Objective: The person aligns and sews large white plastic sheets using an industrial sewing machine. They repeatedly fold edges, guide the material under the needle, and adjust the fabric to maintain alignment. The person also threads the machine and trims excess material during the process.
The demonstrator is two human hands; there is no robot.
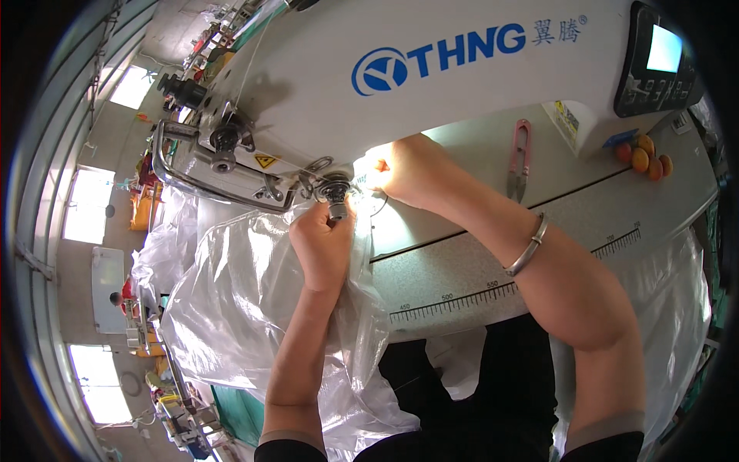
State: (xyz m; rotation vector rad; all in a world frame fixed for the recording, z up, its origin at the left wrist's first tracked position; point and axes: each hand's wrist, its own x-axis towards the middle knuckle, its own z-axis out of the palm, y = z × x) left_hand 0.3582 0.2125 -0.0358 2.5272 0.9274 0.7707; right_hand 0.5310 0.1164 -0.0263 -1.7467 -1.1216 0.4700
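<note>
A large white sewing machine (308, 100) stretches across the upper part of the view. My left hand (322, 242) is closed just below the round thread tension knob (336, 191); whatever its fingers grip is hidden. Under the machine's arm, my right hand (412, 173) is closed in a pinch beside the brightly lit needle area, and glare hides what lies between its fingertips. Translucent plastic sheeting (239, 296) spreads under and around my left forearm and drapes over the table's near edge. A metal bangle (530, 246) circles my right forearm.
Pink-handled thread snips (520, 158) lie on the machine bed (431, 266), right of my right hand. Several small orange-red fruits (640, 158) sit at the far right, below the control panel (660, 61). A bent metal guard (165, 165) juts out at the machine's left end.
</note>
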